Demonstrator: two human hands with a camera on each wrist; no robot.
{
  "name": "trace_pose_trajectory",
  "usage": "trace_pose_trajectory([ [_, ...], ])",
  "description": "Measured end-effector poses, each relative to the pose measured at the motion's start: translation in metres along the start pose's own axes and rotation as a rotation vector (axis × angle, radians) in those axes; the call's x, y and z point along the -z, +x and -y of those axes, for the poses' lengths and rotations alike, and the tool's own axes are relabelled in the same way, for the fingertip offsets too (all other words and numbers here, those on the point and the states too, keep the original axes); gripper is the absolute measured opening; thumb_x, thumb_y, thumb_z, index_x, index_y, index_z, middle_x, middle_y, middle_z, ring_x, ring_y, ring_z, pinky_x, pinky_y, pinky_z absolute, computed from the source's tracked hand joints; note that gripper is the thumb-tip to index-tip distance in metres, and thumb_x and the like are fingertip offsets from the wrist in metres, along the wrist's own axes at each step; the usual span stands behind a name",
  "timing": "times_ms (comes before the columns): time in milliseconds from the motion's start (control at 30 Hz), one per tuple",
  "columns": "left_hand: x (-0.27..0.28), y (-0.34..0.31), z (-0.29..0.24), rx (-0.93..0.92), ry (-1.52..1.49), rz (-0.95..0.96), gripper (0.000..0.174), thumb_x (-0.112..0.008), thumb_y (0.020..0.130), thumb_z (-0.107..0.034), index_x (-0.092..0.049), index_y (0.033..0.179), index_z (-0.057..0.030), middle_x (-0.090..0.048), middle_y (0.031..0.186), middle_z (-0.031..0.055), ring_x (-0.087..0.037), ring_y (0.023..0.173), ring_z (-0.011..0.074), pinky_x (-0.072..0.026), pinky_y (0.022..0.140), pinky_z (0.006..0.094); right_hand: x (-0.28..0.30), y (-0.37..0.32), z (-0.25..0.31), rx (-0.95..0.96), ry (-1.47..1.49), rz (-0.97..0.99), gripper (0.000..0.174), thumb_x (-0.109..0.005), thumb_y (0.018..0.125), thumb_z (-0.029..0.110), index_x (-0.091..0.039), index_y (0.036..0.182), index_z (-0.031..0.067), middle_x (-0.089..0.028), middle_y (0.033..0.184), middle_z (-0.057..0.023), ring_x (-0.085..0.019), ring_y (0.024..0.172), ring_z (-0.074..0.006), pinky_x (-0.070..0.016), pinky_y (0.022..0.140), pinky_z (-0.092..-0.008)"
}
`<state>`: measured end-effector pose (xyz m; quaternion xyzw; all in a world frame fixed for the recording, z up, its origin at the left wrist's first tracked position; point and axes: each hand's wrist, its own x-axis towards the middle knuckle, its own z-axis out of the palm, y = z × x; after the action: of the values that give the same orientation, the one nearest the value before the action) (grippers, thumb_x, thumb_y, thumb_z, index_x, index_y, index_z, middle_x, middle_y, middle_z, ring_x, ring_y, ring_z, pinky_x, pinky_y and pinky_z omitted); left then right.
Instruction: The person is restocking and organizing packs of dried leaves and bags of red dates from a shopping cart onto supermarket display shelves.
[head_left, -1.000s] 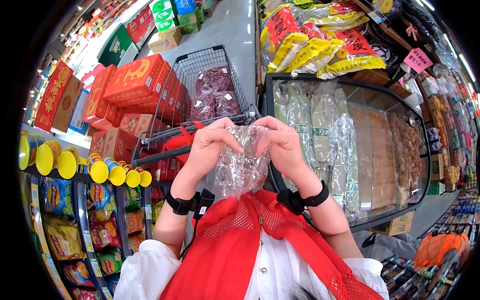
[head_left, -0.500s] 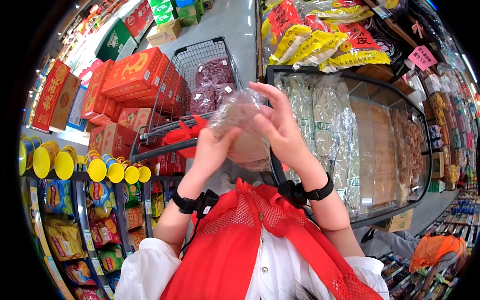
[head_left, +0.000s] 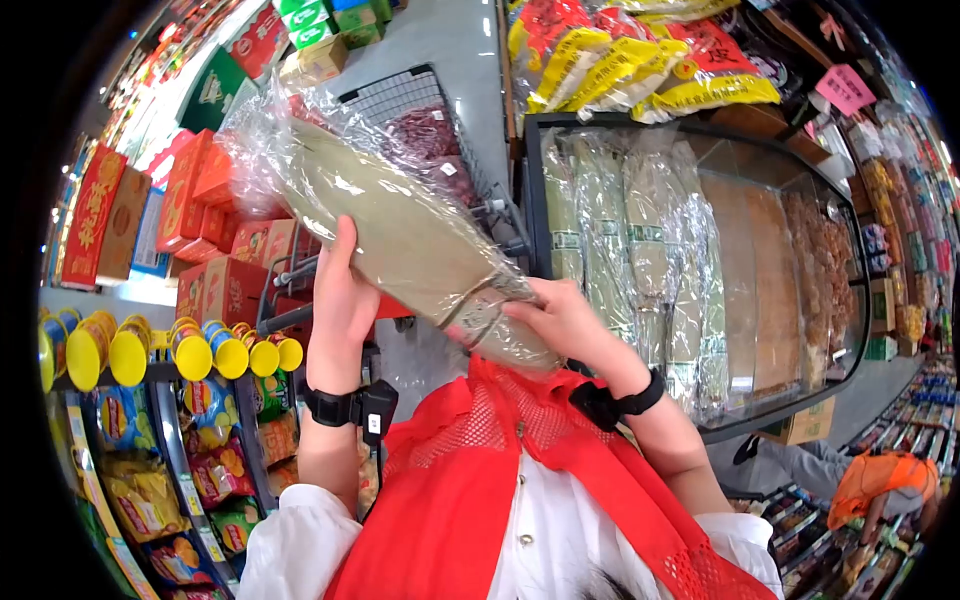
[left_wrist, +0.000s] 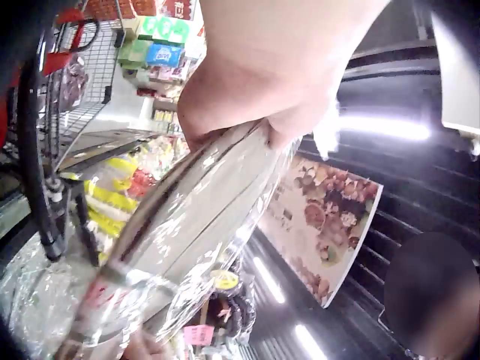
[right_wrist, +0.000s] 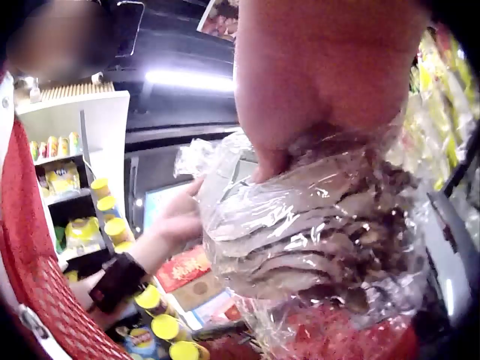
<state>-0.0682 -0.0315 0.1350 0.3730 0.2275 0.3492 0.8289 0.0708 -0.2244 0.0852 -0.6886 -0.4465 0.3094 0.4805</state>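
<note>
A long clear plastic bag of flat grey-green leaves (head_left: 405, 235), with a printed band near its lower end, slants across the front of the body. My left hand (head_left: 343, 305) holds its left edge, thumb along the side and the other fingers hidden beneath. At the lower right end my right hand (head_left: 570, 322) grips the bag, its thumb on top by the band. The loose, crinkled plastic end (head_left: 262, 140) sticks out at the upper left. In the right wrist view, layered leaf ends (right_wrist: 300, 240) show through the wrap.
On the right, a black-rimmed display bin (head_left: 536, 230) holds several similar bags (head_left: 650, 230). Behind the held bag stands a wire shopping cart (head_left: 395, 88) with bags of dark red goods (head_left: 425, 130). Red boxes (head_left: 180, 195) and a snack shelf (head_left: 175, 440) line the left.
The bag, earlier held upright and end-on between both hands, has tipped over so its length lies diagonally. My left hand has moved left along it; the right hand has moved down to its lower end.
</note>
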Motion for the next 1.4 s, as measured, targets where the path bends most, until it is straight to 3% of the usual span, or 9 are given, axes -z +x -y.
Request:
trace_pose_trajectory([
  [133, 0.008, 0.001, 0.015, 0.03, 0.065, 0.067, 0.043, -0.044, 0.092, -0.026, -0.034, 0.127, -0.0039, -0.047, 0.122, 0.009, -0.046, 0.111, 0.0218, -0.0385, 0.094, 0.0375, -0.005, -0.009, 0.004, -0.049, 0.31, 0.223, 0.029, -0.06, 0.081, 0.014, -0.056, 0.107, 0.0015, -0.064, 0.089, -0.0076, -0.055, 0.082, -0.0086, -0.045, 0.075, -0.0281],
  [200, 0.003, -0.005, 0.028, 0.096, 0.05, 0.112, 0.042, -0.043, 0.093, -0.027, -0.034, 0.127, -0.0044, -0.047, 0.121, 0.0088, -0.048, 0.11, 0.022, -0.0399, 0.093, 0.0372, -0.01, -0.013, -0.004, -0.017, 0.622, 0.45, 0.053, -0.062, 0.08, 0.015, -0.039, 0.125, -0.0008, -0.054, 0.115, -0.0084, -0.049, 0.103, -0.0126, -0.0379, 0.09, -0.0291],
  [400, -0.004, -0.006, 0.062, 0.214, 0.068, 0.232, 0.041, -0.041, 0.093, -0.03, -0.035, 0.125, -0.0062, -0.048, 0.12, 0.0072, -0.048, 0.109, 0.0209, -0.0395, 0.093, 0.0365, -0.004, -0.033, -0.016, -0.162, 1.148, 0.741, 0.077, -0.065, 0.077, 0.018, -0.019, 0.136, 0.0009, -0.038, 0.132, -0.0122, -0.036, 0.12, -0.0168, -0.0252, 0.102, -0.0298],
  [500, -0.031, 0.0, 0.068, 0.053, 0.343, 0.32, 0.051, -0.044, 0.092, -0.03, -0.025, 0.133, -0.0059, -0.038, 0.131, 0.0126, -0.041, 0.118, 0.0247, -0.0336, 0.098, 0.0361, 0.013, -0.047, -0.028, -0.088, 0.52, 0.161, 0.083, -0.066, 0.072, 0.023, -0.018, 0.136, -0.0001, -0.026, 0.138, -0.0153, -0.021, 0.129, -0.0203, -0.0178, 0.105, -0.0306],
  [600, -0.019, 0.016, 0.07, -0.105, 0.736, 0.378, 0.059, -0.052, 0.088, -0.023, -0.022, 0.135, -0.0048, -0.033, 0.135, 0.017, -0.033, 0.125, 0.0271, -0.0284, 0.102, 0.0389, 0.056, -0.059, -0.058, -0.177, -0.025, -0.425, 0.084, -0.064, 0.068, 0.024, -0.019, 0.134, 0.0002, -0.031, 0.134, -0.0213, -0.032, 0.124, -0.0322, -0.0278, 0.102, -0.0374],
  [700, -0.004, 0.023, 0.065, -0.379, 1.76, 0.488, 0.061, -0.06, 0.079, -0.009, -0.03, 0.132, -0.0028, -0.037, 0.133, 0.0157, -0.036, 0.123, 0.029, -0.0268, 0.102, 0.039, 0.096, -0.089, -0.125, -0.476, -0.676, -0.745, 0.096, -0.071, 0.065, 0.035, -0.015, 0.136, 0.0046, -0.038, 0.117, -0.0259, -0.042, 0.104, -0.0377, -0.0365, 0.089, -0.0462],
  [833, 0.041, 0.029, 0.087, -0.436, 2.024, 0.619, 0.062, -0.061, 0.077, -0.012, -0.032, 0.131, -0.0051, -0.04, 0.129, 0.0167, -0.038, 0.118, 0.0337, -0.0299, 0.099, 0.0413, 0.102, -0.125, -0.207, -0.775, -0.975, -0.748, 0.102, -0.073, 0.062, 0.043, -0.013, 0.138, 0.0085, -0.037, 0.114, -0.0249, -0.041, 0.101, -0.0359, -0.0392, 0.08, -0.0503],
  [1033, 0.053, 0.031, 0.099, -0.236, 1.972, 0.552, 0.045, -0.061, 0.078, -0.013, -0.045, 0.119, -0.0017, -0.054, 0.108, 0.0196, -0.053, 0.099, 0.0336, -0.0422, 0.085, 0.0365, 0.089, -0.137, -0.261, -1.256, -0.98, -0.09, 0.114, -0.068, 0.06, 0.06, 0.0, 0.14, 0.0161, -0.025, 0.133, -0.0199, -0.028, 0.12, -0.038, -0.0351, 0.082, -0.065],
  [1400, 0.049, 0.028, 0.102, -0.316, 2.009, 0.506, 0.037, -0.062, 0.077, -0.015, -0.05, 0.109, -0.0034, -0.057, 0.095, 0.018, -0.056, 0.09, 0.0337, -0.0438, 0.077, 0.0371, 0.085, -0.126, -0.294, -1.129, -1.023, 0.024, 0.092, -0.061, 0.074, 0.05, -0.007, 0.14, 0.016, -0.026, 0.129, -0.0278, -0.05, 0.097, -0.0446, -0.0496, 0.071, -0.0508],
])
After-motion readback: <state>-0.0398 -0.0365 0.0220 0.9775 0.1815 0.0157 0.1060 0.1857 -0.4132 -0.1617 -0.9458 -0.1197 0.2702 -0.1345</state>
